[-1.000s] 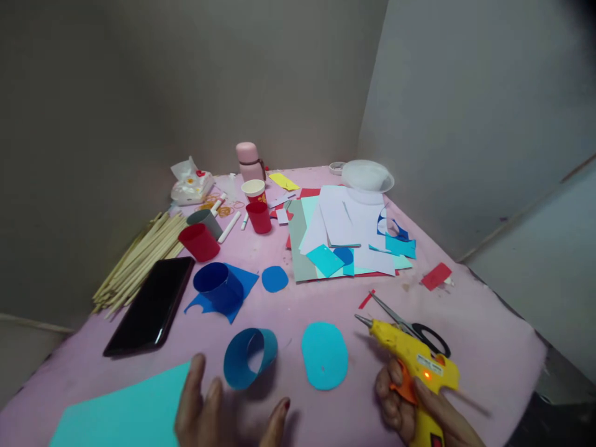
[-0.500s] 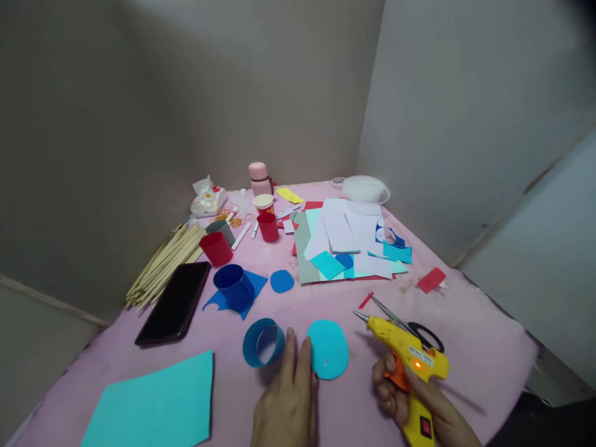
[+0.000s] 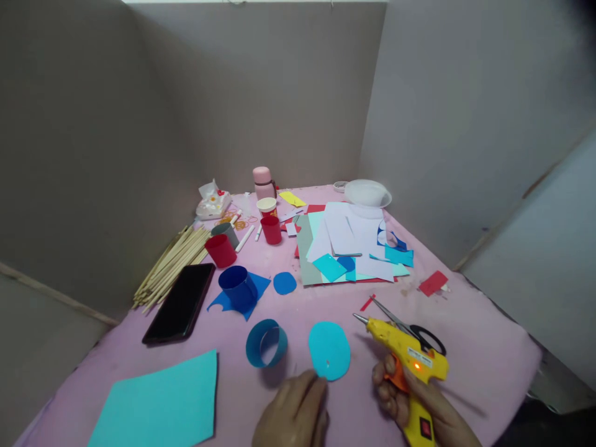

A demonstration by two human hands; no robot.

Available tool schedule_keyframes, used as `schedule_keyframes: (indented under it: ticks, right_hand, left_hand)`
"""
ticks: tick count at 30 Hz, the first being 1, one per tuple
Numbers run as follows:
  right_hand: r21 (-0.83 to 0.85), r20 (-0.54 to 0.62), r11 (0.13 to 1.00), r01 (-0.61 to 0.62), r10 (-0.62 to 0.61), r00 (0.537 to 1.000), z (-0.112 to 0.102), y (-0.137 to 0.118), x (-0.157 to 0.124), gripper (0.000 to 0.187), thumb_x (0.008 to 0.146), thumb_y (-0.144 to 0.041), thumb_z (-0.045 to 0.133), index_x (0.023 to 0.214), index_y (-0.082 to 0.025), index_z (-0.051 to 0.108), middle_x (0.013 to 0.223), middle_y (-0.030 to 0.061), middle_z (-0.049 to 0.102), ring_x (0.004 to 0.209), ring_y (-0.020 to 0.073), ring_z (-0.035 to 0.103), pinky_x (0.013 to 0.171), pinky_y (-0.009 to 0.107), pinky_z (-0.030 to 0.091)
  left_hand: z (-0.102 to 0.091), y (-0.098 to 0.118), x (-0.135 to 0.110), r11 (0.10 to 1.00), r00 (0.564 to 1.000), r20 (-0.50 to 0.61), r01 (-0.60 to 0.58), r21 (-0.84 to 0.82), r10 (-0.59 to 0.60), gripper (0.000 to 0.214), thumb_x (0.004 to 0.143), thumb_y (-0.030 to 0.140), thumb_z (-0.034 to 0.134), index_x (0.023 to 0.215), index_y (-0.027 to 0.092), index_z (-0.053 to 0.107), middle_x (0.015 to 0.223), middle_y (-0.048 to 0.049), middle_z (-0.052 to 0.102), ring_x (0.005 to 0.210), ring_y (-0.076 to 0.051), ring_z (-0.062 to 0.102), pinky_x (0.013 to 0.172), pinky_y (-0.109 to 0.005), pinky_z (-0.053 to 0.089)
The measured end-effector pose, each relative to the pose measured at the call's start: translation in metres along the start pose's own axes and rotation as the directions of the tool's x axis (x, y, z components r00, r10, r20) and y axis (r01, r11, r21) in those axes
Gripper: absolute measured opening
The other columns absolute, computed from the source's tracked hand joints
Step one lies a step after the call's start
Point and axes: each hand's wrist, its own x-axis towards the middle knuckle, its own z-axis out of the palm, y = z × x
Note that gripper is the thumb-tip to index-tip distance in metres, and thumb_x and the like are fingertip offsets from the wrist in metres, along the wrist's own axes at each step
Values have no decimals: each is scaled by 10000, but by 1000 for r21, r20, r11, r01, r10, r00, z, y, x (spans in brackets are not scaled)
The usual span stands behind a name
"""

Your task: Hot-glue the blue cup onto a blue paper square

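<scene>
My left hand (image 3: 293,410) rests low over the table, fingers loosely bent, nothing seen in it. Its fingertips are at the lower edge of a flat light-blue paper disc (image 3: 329,351) with a small pale spot; whether they touch it I cannot tell. Just beyond the hand, an open teal paper cylinder (image 3: 267,343) stands on the cloth. In my right hand (image 3: 410,391) is a yellow hot glue gun (image 3: 403,344), gripped by its handle with fingers round the orange trigger. Its light glows orange, and the nozzle points left toward the disc, apart from it.
Scissors (image 3: 428,338) lie behind the glue gun. To the left are a light-blue sheet (image 3: 158,403), a phone (image 3: 179,304), wooden sticks (image 3: 172,267) and a dark-blue paper cup (image 3: 237,287). A paper pile (image 3: 310,248) and a plastic bowl (image 3: 367,194) lie farther back.
My left hand has drawn back from between the cylinder and the disc, and its stretched fingers have bent. The right hand keeps the glue gun in place. The view has tilted slightly upward.
</scene>
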Motion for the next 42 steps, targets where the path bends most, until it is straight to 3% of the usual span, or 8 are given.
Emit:
schedule_keyframes:
  ticks: [6, 9, 12, 16, 22, 26, 31, 42]
  right_hand:
    - [-6, 5, 1000, -15, 15, 1000, -3, 1, 1, 194, 724, -362, 780, 786, -193, 707, 790, 49, 704, 679, 126, 620, 622, 221, 463]
    - [-7, 25, 1000, -26, 26, 999, -1, 0, 2, 201, 729, -374, 773, 797, -195, 710, 795, 50, 707, 671, 133, 616, 622, 233, 464]
    - [-4, -1, 999, -40, 40, 999, 2, -1, 2, 219, 709, -374, 789, 792, -190, 704, 787, 53, 709, 660, 132, 611, 627, 235, 467]
    - [-11, -51, 1000, -17, 16, 999, 5, -2, -1, 236, 692, -383, 799, 771, -187, 693, 763, 58, 707, 633, 133, 605, 592, 229, 459]
    - [-16, -111, 998, -59, 56, 992, 1, -1, -3, 295, 624, -389, 843, 790, -187, 708, 782, 80, 715, 653, 151, 611, 607, 246, 475]
    - [-30, -82, 998, -59, 56, 995, -1, -2, -2, 267, 656, -390, 820, 801, -194, 711, 788, 77, 713, 656, 152, 607, 621, 257, 479]
    - [-24, -56, 999, -46, 45, 997, 1, -2, -2, 228, 699, -384, 789, 791, -194, 703, 775, 66, 704, 646, 142, 595, 616, 247, 471]
    - [-40, -68, 998, -39, 36, 997, 5, -3, -3, 226, 703, -390, 786, 785, -199, 698, 779, 57, 700, 654, 142, 587, 627, 247, 463]
  left_hand:
    - [9, 7, 2, 991, 990, -60, -129, 41, 131, 257, 931, 289, 439, 1107, 193, 599, 1113, -31, 709, 966, -177, 675, 770, -258, 550]
    - [-17, -2, -2, 998, 977, -206, 63, 10, -60, 193, 880, 193, 537, 1062, 230, 592, 1034, -57, 681, 936, -191, 627, 813, -318, 493]
    - [-42, -24, 3, 946, 909, -310, 315, 76, -278, 289, 855, 289, 575, 1112, 156, 572, 1089, -159, 597, 995, -290, 556, 813, -448, 459]
    - [-58, -54, 16, 922, 908, -162, 378, -86, -387, 176, 885, 363, 509, 888, 252, 646, 926, -49, 668, 868, -247, 597, 730, -407, 494]
    - [-75, -69, 12, 722, 797, 61, 573, -388, -601, 289, 895, 475, 472, 857, 264, 668, 914, 1, 709, 869, -190, 667, 757, -304, 553]
    - [-80, -69, -1, 837, 859, -11, 496, -230, -512, 175, 890, 404, 516, 919, 276, 631, 977, -1, 681, 936, -200, 623, 790, -323, 521]
    - [-67, -63, -10, 965, 977, -59, 214, 151, -207, 104, 840, 317, 577, 923, 267, 613, 1054, -39, 653, 949, -273, 547, 747, -400, 437]
    - [-61, -53, -15, 941, 957, -128, 281, 187, -261, 400, 841, 377, 576, 1196, 201, 519, 1265, -140, 535, 1069, -313, 509, 854, -457, 413]
